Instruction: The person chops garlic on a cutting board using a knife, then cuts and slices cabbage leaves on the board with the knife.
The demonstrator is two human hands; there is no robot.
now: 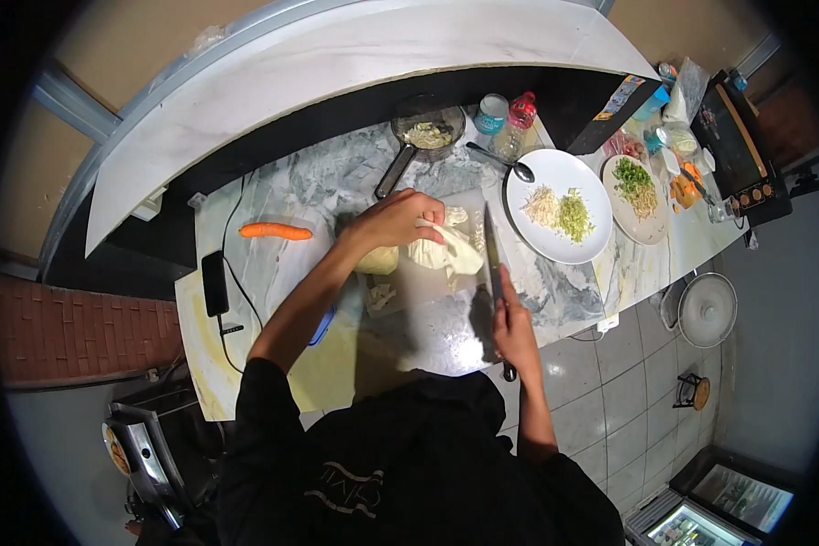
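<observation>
My left hand (pixel 397 220) is closed on pale cabbage leaves (pixel 455 253) over a whitish cutting board (pixel 428 291). Held point away from me, a long kitchen knife (pixel 492 238) is in my right hand (pixel 516 329), its blade along the board's right edge. Small cut pieces of cabbage lie close to the blade. Partly hidden by my left wrist, a yellowish-green chunk of cabbage (pixel 379 262) rests at the board's left side. A few scraps (pixel 381 296) lie on the board below it.
A white plate (pixel 555 249) holds two shredded piles, with a spoon (pixel 522 172) at its rim; another plate (pixel 644 232) carries chopped greens. A pan (pixel 429 120) stands at the back. Left lie a carrot (pixel 276 231) and a phone (pixel 215 284) on a cable. Bottles and a can (pixel 491 115) are behind.
</observation>
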